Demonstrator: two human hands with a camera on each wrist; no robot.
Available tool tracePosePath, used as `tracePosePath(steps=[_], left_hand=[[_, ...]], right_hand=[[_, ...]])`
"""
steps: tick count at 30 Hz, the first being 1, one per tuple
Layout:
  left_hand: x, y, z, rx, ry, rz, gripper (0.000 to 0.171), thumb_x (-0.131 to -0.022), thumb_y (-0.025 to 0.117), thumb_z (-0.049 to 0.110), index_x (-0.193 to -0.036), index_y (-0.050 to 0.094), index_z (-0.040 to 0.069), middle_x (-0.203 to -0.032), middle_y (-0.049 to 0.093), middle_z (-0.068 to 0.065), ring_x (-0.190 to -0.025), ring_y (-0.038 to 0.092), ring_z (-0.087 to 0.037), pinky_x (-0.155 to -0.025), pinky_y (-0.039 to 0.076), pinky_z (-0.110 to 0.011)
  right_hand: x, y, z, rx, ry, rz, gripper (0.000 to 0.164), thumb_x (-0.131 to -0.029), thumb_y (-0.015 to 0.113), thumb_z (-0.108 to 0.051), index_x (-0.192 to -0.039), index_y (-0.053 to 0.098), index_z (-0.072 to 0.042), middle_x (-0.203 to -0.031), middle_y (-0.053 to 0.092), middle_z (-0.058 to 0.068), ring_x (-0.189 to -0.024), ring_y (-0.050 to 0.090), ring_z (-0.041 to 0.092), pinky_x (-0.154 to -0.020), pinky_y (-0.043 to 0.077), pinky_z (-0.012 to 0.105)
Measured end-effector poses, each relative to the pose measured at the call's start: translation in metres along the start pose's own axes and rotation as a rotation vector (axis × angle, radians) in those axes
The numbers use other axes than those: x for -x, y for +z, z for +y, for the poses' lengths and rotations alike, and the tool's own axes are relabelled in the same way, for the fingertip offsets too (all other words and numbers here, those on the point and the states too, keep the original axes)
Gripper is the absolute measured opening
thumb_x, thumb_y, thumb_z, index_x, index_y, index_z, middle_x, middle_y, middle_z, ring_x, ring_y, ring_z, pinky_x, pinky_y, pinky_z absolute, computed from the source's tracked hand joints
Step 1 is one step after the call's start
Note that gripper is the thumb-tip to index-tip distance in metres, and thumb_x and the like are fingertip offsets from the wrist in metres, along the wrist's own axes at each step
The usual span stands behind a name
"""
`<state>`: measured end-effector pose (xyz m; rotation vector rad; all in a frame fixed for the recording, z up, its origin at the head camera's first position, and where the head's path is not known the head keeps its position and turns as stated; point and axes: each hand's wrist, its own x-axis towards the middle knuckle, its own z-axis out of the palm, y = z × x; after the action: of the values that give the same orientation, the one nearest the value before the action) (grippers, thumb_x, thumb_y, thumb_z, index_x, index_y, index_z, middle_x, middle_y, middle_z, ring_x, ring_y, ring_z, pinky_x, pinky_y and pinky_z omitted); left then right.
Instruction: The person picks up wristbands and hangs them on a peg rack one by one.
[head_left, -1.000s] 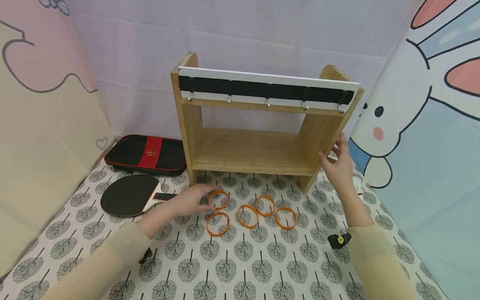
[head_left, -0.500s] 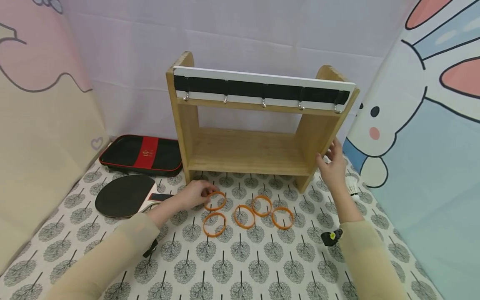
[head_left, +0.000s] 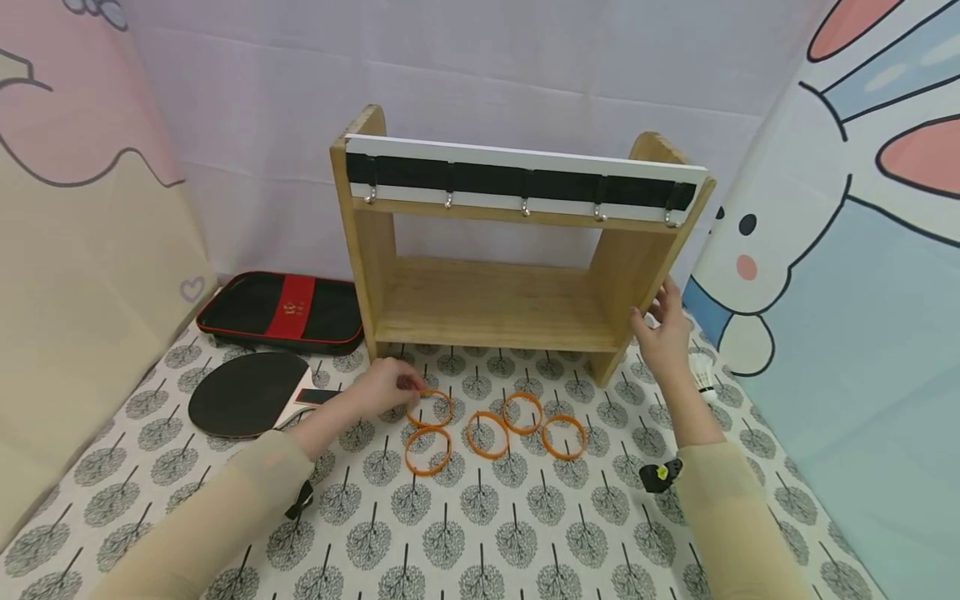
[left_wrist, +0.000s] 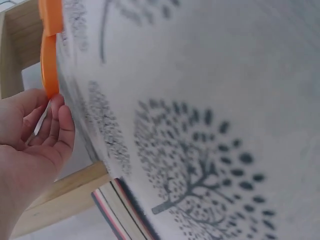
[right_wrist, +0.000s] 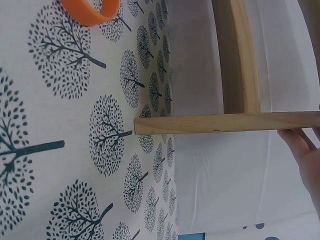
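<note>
My left hand [head_left: 384, 386] pinches the edge of an orange ring [left_wrist: 48, 70] between thumb and fingers, by the left foot of a wooden shelf [head_left: 495, 304]. In the head view this ring stays low over the patterned cloth. Several more orange rings lie together to its right and front, among them a front-left ring [head_left: 450, 451] and a rightmost ring [head_left: 564, 417]. My right hand [head_left: 666, 333] grips the shelf's right side panel [right_wrist: 225, 123], thumb at the front edge and fingers partly hidden behind. A black-and-white strip [head_left: 517, 181] with several metal hooks runs along the shelf's top front.
On the left lies a table tennis bat [head_left: 247, 396], its handle pointing toward my left wrist. Behind it is a black case [head_left: 247, 308] with a red band. A shuttlecock [head_left: 703, 379] lies right of my right forearm. Fabric walls surround the table.
My left hand has closed from spread fingers to a pinch on the nearest orange ring, which has shifted slightly. My right hand stays on the shelf's side. The head view has shifted a little.
</note>
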<state>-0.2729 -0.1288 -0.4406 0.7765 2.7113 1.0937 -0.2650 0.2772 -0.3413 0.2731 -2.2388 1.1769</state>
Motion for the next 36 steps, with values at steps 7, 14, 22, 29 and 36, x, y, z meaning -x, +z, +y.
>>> tracePosePath(steps=[7,14,22,29,36], left_hand=[[0.009,-0.011,0.011,0.034,-0.028,0.015,0.009,-0.085,0.069,0.011,-0.093,0.07,0.006,-0.082,0.069,0.001,-0.069,0.061,-0.009,-0.061,0.051,-0.026],[0.015,-0.034,0.032,0.082,-0.012,0.046,0.012,-0.085,0.07,0.013,-0.096,0.07,0.009,-0.087,0.069,-0.007,-0.072,0.06,-0.012,-0.063,0.05,-0.029],[0.023,-0.077,0.066,0.08,-0.058,0.154,0.014,-0.084,0.072,0.018,-0.097,0.07,0.014,-0.088,0.068,-0.001,-0.075,0.063,-0.015,-0.063,0.052,-0.03],[0.03,-0.112,0.089,0.108,-0.045,0.25,0.018,-0.085,0.071,0.02,-0.101,0.068,0.012,-0.095,0.069,-0.005,-0.075,0.067,-0.015,-0.065,0.051,-0.029],[0.035,-0.138,0.108,0.186,-0.058,0.389,0.022,-0.085,0.072,0.025,-0.102,0.069,0.012,-0.092,0.07,-0.005,-0.082,0.069,-0.017,-0.072,0.051,-0.025]], right_hand=[[-0.001,0.007,0.025,-0.031,-0.005,0.009,0.067,-0.089,0.052,0.001,-0.148,0.024,-0.013,-0.143,0.039,0.026,-0.117,0.05,0.048,-0.089,0.046,0.06],[0.001,0.01,0.043,-0.001,0.046,0.0,0.07,-0.091,0.055,-0.009,-0.149,0.021,-0.031,-0.144,0.041,0.02,-0.122,0.05,0.04,-0.089,0.048,0.058],[-0.001,0.008,0.039,0.005,0.041,0.007,0.07,-0.09,0.055,-0.008,-0.149,0.022,-0.029,-0.142,0.043,0.021,-0.118,0.053,0.041,-0.085,0.05,0.057],[-0.001,0.005,0.036,0.029,0.055,0.002,0.072,-0.09,0.057,-0.011,-0.148,0.02,-0.031,-0.138,0.047,0.023,-0.11,0.057,0.044,-0.083,0.05,0.058],[0.007,0.01,0.039,0.085,0.077,0.011,0.071,-0.09,0.059,-0.011,-0.148,0.022,-0.027,-0.128,0.052,0.025,-0.1,0.061,0.042,-0.076,0.053,0.056]])
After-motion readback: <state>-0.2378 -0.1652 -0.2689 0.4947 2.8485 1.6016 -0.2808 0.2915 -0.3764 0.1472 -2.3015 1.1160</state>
